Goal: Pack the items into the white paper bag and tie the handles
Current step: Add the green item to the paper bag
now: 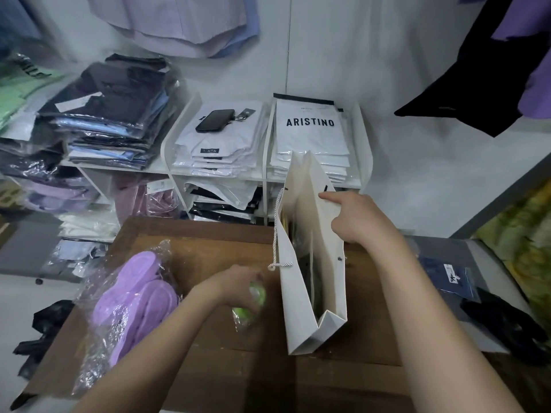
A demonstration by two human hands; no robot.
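Observation:
The white paper bag (298, 299) stands upright on the brown table (208, 257), its mouth open and dark items inside. A twisted white cord handle (275, 234) hangs down its left side. My right hand (354, 216) pinches the bag's right rim, index finger stretched along the edge. My left hand (238, 283) rests on the table left of the bag, closed on a small green item in clear plastic (253, 302). A pair of purple slippers in a clear wrapper (134, 299) lies at the table's left.
A white shelf unit (265, 177) behind the table holds stacked packed shirts and a black phone (215, 120). Bagged clothes pile up at left (110, 114). A dark blue packet (450, 275) lies on the grey surface at right. Garments hang overhead.

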